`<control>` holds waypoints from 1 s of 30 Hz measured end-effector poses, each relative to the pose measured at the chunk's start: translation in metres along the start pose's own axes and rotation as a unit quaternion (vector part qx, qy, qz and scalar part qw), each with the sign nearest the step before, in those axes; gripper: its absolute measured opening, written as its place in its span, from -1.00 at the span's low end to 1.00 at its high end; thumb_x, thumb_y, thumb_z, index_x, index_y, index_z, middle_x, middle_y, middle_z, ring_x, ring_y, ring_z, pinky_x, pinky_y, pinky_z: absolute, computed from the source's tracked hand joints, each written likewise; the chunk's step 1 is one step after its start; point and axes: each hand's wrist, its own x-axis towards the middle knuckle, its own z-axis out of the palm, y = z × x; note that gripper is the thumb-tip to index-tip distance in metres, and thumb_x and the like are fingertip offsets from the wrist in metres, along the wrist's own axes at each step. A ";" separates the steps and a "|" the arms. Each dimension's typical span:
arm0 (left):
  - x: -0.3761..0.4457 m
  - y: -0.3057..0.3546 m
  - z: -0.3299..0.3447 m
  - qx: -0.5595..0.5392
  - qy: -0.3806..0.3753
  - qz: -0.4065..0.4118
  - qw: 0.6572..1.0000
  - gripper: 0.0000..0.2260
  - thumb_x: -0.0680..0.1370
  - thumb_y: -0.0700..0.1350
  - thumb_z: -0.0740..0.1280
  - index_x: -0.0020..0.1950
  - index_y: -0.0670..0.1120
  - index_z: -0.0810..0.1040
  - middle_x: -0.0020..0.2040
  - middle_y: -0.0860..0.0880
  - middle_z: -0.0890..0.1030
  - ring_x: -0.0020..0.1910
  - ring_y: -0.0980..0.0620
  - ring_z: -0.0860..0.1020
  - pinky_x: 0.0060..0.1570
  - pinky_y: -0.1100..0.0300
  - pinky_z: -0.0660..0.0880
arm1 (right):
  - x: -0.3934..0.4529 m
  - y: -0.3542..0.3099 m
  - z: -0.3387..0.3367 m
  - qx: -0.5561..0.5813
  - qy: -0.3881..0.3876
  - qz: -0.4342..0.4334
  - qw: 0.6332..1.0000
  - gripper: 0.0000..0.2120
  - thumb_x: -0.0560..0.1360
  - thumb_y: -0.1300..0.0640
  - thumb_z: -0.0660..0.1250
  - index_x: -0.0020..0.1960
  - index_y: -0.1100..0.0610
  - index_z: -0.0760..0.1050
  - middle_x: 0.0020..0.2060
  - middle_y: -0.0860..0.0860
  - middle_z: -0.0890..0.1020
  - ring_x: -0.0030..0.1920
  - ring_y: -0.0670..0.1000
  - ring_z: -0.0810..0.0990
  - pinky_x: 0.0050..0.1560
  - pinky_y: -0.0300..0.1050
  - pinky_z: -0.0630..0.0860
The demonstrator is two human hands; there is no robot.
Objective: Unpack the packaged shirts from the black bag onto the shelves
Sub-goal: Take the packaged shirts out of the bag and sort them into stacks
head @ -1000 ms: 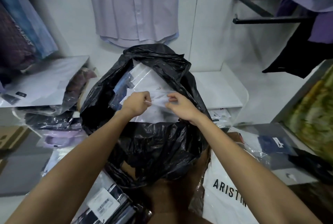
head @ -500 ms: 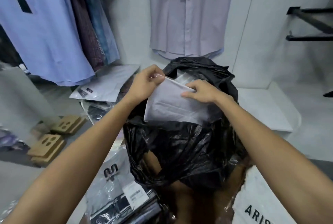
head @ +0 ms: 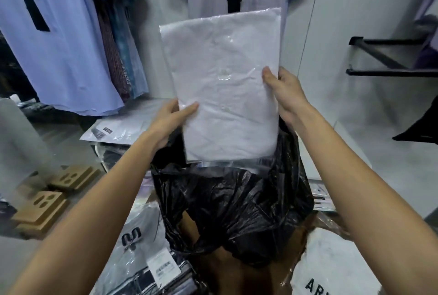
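Glossy crinkled plastic black bag [head: 237, 204]

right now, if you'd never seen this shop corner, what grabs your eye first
A white packaged shirt held upright at centre, the left hand gripping its left edge and the right hand its right edge. Just below it gapes the crumpled black bag. Behind, a pale blue shirt hangs at upper left.

Hands: two, left [head: 169, 118] and right [head: 285, 94]
Held shirt pack [head: 225, 81]: one
Black bag [head: 234, 207]: one
Hanging shirts, upper left [head: 59, 45]: about four
Cardboard pieces, lower left [head: 42, 209]: two
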 end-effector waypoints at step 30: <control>0.032 0.153 0.034 0.418 -0.043 0.203 0.884 -0.59 0.26 0.17 0.67 -0.18 -0.13 0.69 -0.33 -0.03 0.50 -0.32 0.04 0.40 -0.28 0.11 0.29 | -0.013 -0.045 -0.084 -0.514 -0.065 -0.094 0.850 -0.67 0.56 -0.18 0.37 -0.15 0.07 0.61 -0.29 -0.07 0.62 -0.20 -0.02 0.56 -0.15 -0.03 0.44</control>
